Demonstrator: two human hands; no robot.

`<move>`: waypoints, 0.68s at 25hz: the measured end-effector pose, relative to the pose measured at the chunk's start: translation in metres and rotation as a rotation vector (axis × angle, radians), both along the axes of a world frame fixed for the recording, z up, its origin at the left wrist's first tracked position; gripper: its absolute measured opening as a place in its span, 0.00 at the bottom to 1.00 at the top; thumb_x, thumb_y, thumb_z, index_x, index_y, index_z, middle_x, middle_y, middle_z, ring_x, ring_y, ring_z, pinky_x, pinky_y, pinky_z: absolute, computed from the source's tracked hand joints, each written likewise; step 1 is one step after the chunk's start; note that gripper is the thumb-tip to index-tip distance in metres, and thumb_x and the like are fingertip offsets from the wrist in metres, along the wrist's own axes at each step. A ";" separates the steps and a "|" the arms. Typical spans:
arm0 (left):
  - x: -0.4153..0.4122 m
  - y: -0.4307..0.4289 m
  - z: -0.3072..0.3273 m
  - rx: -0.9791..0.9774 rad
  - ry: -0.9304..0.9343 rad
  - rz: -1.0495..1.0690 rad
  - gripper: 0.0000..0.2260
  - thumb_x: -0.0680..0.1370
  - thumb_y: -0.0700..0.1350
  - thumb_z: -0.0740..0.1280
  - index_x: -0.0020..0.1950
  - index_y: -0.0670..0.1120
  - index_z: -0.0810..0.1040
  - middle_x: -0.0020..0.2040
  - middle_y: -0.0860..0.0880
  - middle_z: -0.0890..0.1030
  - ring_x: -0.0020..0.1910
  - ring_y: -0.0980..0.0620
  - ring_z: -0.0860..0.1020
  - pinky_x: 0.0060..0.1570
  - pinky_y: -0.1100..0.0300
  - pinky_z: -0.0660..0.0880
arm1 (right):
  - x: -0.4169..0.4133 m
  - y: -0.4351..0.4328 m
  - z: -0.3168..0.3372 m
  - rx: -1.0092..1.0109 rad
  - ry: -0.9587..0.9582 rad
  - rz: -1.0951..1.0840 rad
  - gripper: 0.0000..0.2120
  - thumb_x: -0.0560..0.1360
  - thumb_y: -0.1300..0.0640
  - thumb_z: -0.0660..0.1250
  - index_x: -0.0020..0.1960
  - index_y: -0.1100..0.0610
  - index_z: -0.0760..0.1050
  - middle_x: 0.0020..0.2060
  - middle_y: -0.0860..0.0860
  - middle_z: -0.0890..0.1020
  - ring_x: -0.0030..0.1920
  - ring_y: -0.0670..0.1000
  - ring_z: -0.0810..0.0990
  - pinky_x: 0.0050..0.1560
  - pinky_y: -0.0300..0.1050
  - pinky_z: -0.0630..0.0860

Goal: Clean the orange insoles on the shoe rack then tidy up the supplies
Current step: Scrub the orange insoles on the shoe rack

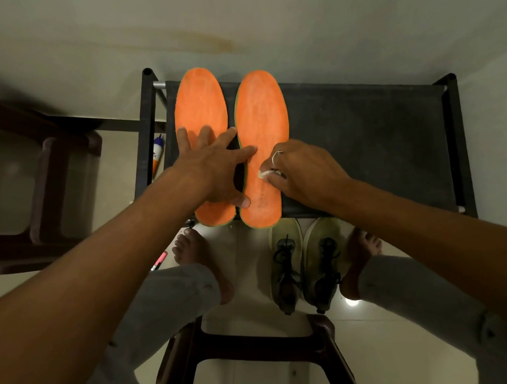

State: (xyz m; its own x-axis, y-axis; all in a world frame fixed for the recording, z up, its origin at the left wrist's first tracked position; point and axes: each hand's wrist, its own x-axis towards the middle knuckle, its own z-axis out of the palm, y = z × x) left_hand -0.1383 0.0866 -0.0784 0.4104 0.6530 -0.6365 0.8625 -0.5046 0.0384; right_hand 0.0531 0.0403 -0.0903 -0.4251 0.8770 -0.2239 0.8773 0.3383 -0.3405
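Two orange insoles, the left insole [199, 108] and the right insole [262, 110], lie side by side with toes toward the far wall. They rest on the dark fabric top of the shoe rack [366, 131], at its left end, heels slightly overhanging the near edge. Our left hand [213, 168] is spread wide and flat across both, with fingers on the left insole and on the inner edge of the right, and the thumb by the right heel. We judge that this pins the light pieces so rubbing cannot slide them. Our right hand [304, 169] is curled, pinching a small white piece [264, 175] (wipe or eraser, we cannot tell which) against the near half of the right insole, where the cleaning falls. The spread left hand covers much of the left insole and crowds the working area. Around: a bottle [157, 154] beside the rack's left frame, a pink marker [159, 261] on the floor, a pair of laced shoes [304, 265] just below the near edge, and a brown stool [250, 347] nearest us.
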 end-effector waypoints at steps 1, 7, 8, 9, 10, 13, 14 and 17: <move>0.000 0.000 0.000 -0.003 0.002 -0.002 0.47 0.67 0.71 0.70 0.79 0.66 0.48 0.82 0.50 0.45 0.78 0.36 0.45 0.70 0.26 0.42 | -0.003 -0.003 0.001 -0.031 0.012 0.020 0.12 0.79 0.50 0.64 0.55 0.52 0.83 0.48 0.51 0.81 0.50 0.53 0.78 0.44 0.48 0.75; 0.000 0.001 -0.002 -0.021 0.003 -0.001 0.47 0.67 0.71 0.70 0.79 0.67 0.48 0.82 0.51 0.44 0.79 0.36 0.43 0.69 0.24 0.41 | 0.000 0.003 0.005 -0.100 -0.024 0.024 0.11 0.78 0.48 0.65 0.52 0.51 0.83 0.47 0.47 0.81 0.47 0.48 0.79 0.41 0.45 0.73; 0.000 0.002 -0.003 -0.027 -0.002 0.004 0.48 0.66 0.72 0.70 0.79 0.67 0.48 0.82 0.51 0.44 0.79 0.36 0.42 0.69 0.24 0.40 | 0.003 0.006 0.003 -0.023 -0.076 -0.013 0.12 0.78 0.48 0.64 0.50 0.54 0.82 0.46 0.49 0.81 0.47 0.51 0.79 0.41 0.47 0.75; -0.001 0.002 -0.003 -0.033 -0.007 0.009 0.48 0.66 0.72 0.70 0.79 0.67 0.47 0.82 0.51 0.44 0.79 0.37 0.42 0.69 0.24 0.40 | 0.003 0.008 0.002 0.029 -0.106 -0.038 0.12 0.79 0.48 0.64 0.49 0.55 0.81 0.45 0.51 0.80 0.46 0.52 0.79 0.40 0.48 0.76; -0.001 0.003 -0.004 -0.040 -0.007 0.014 0.48 0.66 0.72 0.71 0.79 0.67 0.47 0.82 0.51 0.43 0.79 0.37 0.41 0.68 0.24 0.40 | 0.001 0.009 0.002 0.030 -0.106 -0.038 0.12 0.79 0.49 0.64 0.48 0.56 0.81 0.45 0.51 0.81 0.45 0.52 0.79 0.40 0.49 0.76; -0.002 0.003 -0.004 -0.066 0.000 0.030 0.49 0.66 0.72 0.71 0.79 0.67 0.46 0.82 0.52 0.41 0.79 0.38 0.39 0.68 0.24 0.40 | -0.009 0.007 0.007 -0.218 0.037 0.032 0.08 0.75 0.50 0.67 0.46 0.51 0.83 0.42 0.45 0.84 0.42 0.46 0.80 0.42 0.48 0.78; -0.002 0.003 -0.003 -0.073 0.001 0.034 0.49 0.66 0.72 0.71 0.79 0.67 0.46 0.82 0.52 0.41 0.79 0.38 0.38 0.68 0.24 0.40 | -0.010 0.008 0.009 -0.271 0.047 0.049 0.07 0.74 0.49 0.68 0.46 0.50 0.83 0.41 0.44 0.84 0.41 0.45 0.80 0.42 0.47 0.78; 0.000 0.003 -0.004 -0.090 -0.011 0.051 0.49 0.66 0.71 0.71 0.79 0.67 0.46 0.82 0.52 0.40 0.79 0.38 0.37 0.68 0.24 0.39 | -0.006 0.016 0.002 -0.093 -0.065 -0.015 0.10 0.76 0.48 0.65 0.46 0.53 0.80 0.43 0.47 0.81 0.43 0.50 0.79 0.40 0.48 0.75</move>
